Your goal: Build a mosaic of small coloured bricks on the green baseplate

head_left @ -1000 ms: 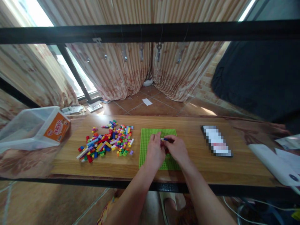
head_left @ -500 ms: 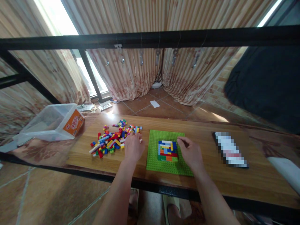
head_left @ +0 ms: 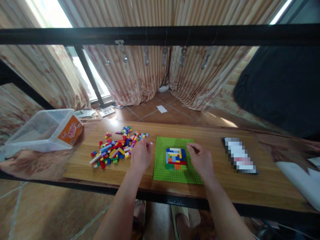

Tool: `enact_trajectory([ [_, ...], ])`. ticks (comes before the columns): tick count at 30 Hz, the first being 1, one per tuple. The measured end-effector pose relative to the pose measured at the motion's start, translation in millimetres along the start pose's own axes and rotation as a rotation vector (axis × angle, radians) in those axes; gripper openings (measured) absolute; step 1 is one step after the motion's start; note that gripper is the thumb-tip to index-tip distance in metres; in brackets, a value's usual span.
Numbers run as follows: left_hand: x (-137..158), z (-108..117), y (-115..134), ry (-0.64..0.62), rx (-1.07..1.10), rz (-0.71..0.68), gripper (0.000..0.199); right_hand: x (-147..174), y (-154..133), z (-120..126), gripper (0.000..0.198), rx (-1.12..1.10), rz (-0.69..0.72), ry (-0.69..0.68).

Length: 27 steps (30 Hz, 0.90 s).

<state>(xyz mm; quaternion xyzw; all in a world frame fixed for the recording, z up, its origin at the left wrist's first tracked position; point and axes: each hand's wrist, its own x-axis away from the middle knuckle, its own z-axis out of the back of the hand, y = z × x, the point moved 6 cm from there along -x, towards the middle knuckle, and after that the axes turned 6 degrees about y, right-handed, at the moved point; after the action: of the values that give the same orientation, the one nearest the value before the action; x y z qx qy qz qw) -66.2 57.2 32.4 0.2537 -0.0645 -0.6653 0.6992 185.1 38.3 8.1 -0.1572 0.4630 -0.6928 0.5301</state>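
Observation:
My left hand [head_left: 141, 156] is closed in a pinch on a small white brick [head_left: 151, 143], just left of the green baseplate [head_left: 160, 173]. Beside and partly behind that hand lies a pile of loose toy bricks [head_left: 113, 148] in many colours. On the baseplate sits a flat, roughly square block of joined bricks [head_left: 176, 159], white, blue, yellow, red, green and orange. Over the plate's right side, close to the block, hovers my right hand [head_left: 201, 160]. Its thumb and fingers are drawn together; whatever they may hold is hidden.
A clear plastic bin [head_left: 47, 128] with an orange label lies tipped at the table's left end. To the right, a phone with a blurred screen [head_left: 240, 156] lies on the wooden table [head_left: 215, 186]. A black rail [head_left: 160, 35] crosses beyond the table, before curtains [head_left: 140, 76].
The whole view has shifted slightly. My left hand has come a little closer to the baseplate, and the white brick at its fingertips shows farther up. My right hand stays beside the brick block.

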Motion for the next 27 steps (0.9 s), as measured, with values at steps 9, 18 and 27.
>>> enact_trajectory([
  [9, 13.0, -27.3, 33.3, -0.145, 0.498, -0.074, 0.018, 0.8, -1.4, -1.1, 0.03, -0.011, 0.012, -0.021],
  [18, 9.5, -34.1, 37.7, -0.174, 0.381, -0.189, 0.018, 2.9, -2.9, -4.8, 0.031, 0.04, 0.031, -0.069],
  [27, 15.8, -34.5, 54.2, -0.144, 0.353, -0.274, 0.02, 3.7, -6.2, -5.7, 0.029, 0.077, 0.072, -0.066],
])
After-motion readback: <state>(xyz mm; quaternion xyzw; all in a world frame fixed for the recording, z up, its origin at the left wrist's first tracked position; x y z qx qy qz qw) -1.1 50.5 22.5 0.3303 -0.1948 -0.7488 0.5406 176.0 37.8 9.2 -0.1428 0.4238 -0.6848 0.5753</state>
